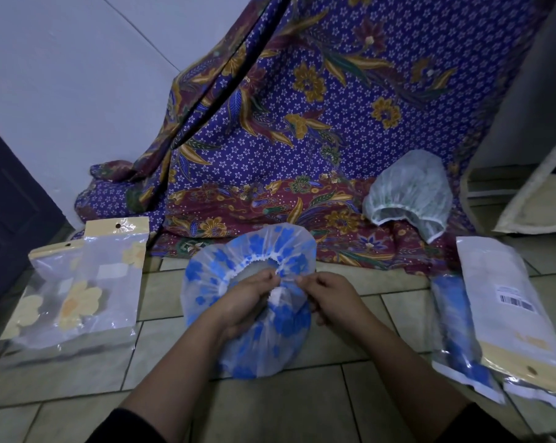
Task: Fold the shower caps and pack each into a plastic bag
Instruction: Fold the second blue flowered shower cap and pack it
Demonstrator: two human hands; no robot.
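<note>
A clear shower cap with blue flowers [238,266] is held over the tiled floor, its elastic opening facing up. My left hand [247,302] pinches the gathered rim at the near side. My right hand [327,295] pinches the same rim just to the right of it. A second cap, white and translucent [407,193], lies on the patterned cloth at the back right. On the left lie two plastic bags with yellow-flower caps inside [78,289]. On the right lie a bag holding a blue cap [458,340] and a flat bag with a barcode label [506,302].
A purple batik cloth [302,123] drapes from the top down to the floor at the back. A dark door [11,212] stands at the left. A white wall is behind, and a pale framed panel [538,199] leans at the far right. The floor is beige tile [286,410].
</note>
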